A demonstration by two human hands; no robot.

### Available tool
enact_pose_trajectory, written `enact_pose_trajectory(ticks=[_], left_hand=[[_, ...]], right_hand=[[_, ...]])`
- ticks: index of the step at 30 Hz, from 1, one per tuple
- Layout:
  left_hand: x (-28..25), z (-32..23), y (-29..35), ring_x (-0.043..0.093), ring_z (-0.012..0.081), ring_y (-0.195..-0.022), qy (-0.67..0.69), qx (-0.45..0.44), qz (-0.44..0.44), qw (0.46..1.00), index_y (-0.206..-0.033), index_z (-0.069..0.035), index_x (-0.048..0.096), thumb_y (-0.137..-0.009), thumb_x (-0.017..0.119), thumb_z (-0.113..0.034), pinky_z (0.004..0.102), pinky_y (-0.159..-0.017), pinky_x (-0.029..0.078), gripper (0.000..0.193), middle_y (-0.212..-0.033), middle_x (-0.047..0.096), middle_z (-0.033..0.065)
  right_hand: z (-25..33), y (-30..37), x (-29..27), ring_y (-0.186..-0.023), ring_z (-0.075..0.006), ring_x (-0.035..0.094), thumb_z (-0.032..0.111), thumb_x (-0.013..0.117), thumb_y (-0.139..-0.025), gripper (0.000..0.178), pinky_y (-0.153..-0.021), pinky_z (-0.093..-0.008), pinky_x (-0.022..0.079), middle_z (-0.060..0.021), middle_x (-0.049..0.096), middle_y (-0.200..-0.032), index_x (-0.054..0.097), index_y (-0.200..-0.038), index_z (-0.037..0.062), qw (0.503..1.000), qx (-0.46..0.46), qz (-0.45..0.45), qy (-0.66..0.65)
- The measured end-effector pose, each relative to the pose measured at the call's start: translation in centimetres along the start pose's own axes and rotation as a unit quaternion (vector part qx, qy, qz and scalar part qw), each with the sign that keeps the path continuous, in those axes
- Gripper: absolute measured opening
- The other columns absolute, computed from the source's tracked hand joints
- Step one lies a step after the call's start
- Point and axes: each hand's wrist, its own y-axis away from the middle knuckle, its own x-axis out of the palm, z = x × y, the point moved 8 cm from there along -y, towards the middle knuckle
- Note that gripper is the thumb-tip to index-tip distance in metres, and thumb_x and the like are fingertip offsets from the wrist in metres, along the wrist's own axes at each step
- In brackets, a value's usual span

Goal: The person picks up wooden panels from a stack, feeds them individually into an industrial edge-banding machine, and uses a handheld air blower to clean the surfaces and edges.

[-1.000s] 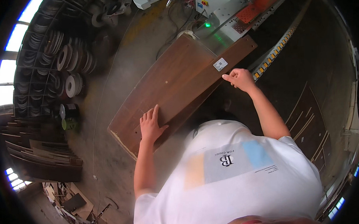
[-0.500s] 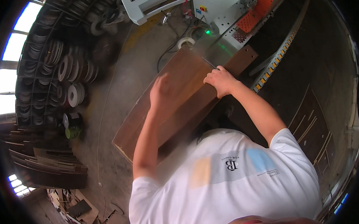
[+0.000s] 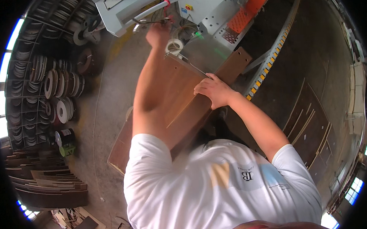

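Observation:
My left hand (image 3: 158,36) is stretched far forward beside a thin metal-looking tool (image 3: 148,22) at the machine's lower edge. Motion smears its fingers, so whether it grips the tool is unclear. A wide brown panel (image 3: 178,82) lies slantwise in front of me, with a hole near its far end. Along its right side runs a narrower brown board (image 3: 234,64) with holes at the far end. My right hand (image 3: 214,90) is closed over the panel's right edge, close to the narrower board. My left forearm covers part of the panel.
Ahead stands a grey-white machine (image 3: 119,11) with a metal table (image 3: 205,49) and an orange perforated guard (image 3: 248,11). A roller rail (image 3: 266,67) extends at the right. Edging rolls fill a rack (image 3: 36,75) at left; stacked boards (image 3: 48,179) lie below it.
My left hand has gone from above the panel forward to the tool by the machine. My right hand stays on the panel edge. The view has shifted slightly.

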Motion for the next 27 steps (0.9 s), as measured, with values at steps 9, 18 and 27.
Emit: enact_pose_trajectory(ticks=[9,18,27], left_hand=[[-18.0,1.8,3.6,0.07,0.0228,-0.093,0.684,0.006,-0.04,0.728,-0.114,-0.011,0.058,-0.1,0.062,-0.01,0.0357,-0.077,0.055,0.014,-0.103,0.069,0.0084],[-11.1,3.2,10.8,0.071,0.0343,-0.087,-0.219,0.167,0.455,0.847,-0.11,-0.009,0.068,-0.092,0.06,-0.067,0.0467,-0.074,0.054,0.061,-0.091,0.073,0.0135],[-21.7,13.9,15.1,0.069,0.0374,-0.08,-0.218,0.027,0.556,0.802,-0.093,-0.005,0.072,-0.085,0.071,-0.065,0.0489,-0.068,0.05,0.06,-0.079,0.07,0.014]], right_hand=[[-0.1,0.2,-0.2,-0.135,-0.0184,0.049,0.016,0.085,-0.059,0.072,-0.127,-0.0482,0.019,0.0046,0.06,-0.135,0.062,-0.127,0.0194,1.0,0.015,-0.006,-0.021],[0.2,0.0,-0.2,-0.133,-0.019,0.052,0.018,0.086,-0.058,0.074,-0.125,-0.0486,0.022,0.004,0.062,-0.134,0.062,-0.128,0.0188,1.0,0.004,0.004,0.001],[0.1,-0.3,0.7,-0.131,-0.0208,0.052,0.021,0.086,-0.057,0.075,-0.124,-0.047,0.022,0.0019,0.061,-0.131,0.061,-0.128,0.0205,1.0,-0.006,-0.005,0.019]])
